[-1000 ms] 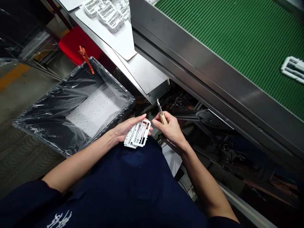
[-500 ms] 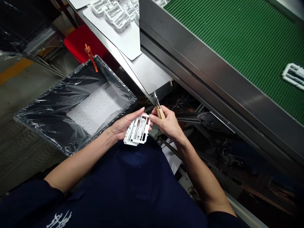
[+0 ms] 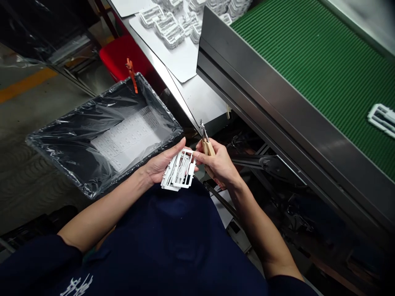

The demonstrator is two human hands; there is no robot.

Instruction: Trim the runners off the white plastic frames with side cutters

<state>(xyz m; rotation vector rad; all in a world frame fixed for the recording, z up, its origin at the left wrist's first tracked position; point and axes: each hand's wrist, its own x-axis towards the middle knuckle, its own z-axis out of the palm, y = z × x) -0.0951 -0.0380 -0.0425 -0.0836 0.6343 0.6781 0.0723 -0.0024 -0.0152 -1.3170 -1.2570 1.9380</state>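
**Left hand** [image 3: 163, 163]: fingers closed around the white plastic frame, grasping it from below and from the side.

**Right hand** [image 3: 218, 162]: fingers clenched on the wooden handles of the nippers [image 3: 209, 147], index finger reaching toward the frame's near corner.

**Nippers, position:** steel tips upright, pointing away from the person and clear of the frame; the jaws stand nearly closed.

**White plastic frame** [image 3: 174, 186]: rectangular moulded piece of thin rails and inner bars, clean and unbroken as far as shown; tilted, held between both hands above the front of the navy work top [image 3: 166, 242], just beside the bin's rim.

**Handling, judged:** the frame seems best braced firmly in the left hand, with the steel tips kept square to it and the right wrist steady.

**Lined bin** [image 3: 43, 142]: dark tray under clear plastic film, holding a flat white moulded sheet [image 3: 123, 139]; an orange tie [image 3: 132, 74] sits at its far corner.

**Steel table** [image 3: 185, 100]: carries white card sheets [image 3: 182, 61] and heaped white frames [image 3: 166, 24].

**Green conveyor belt** [image 3: 308, 86]: ribbed surface, one white frame [image 3: 382, 119] lying at the right edge of view.

**Red seat** [image 3: 123, 57]: beyond the bin, partly under the table.
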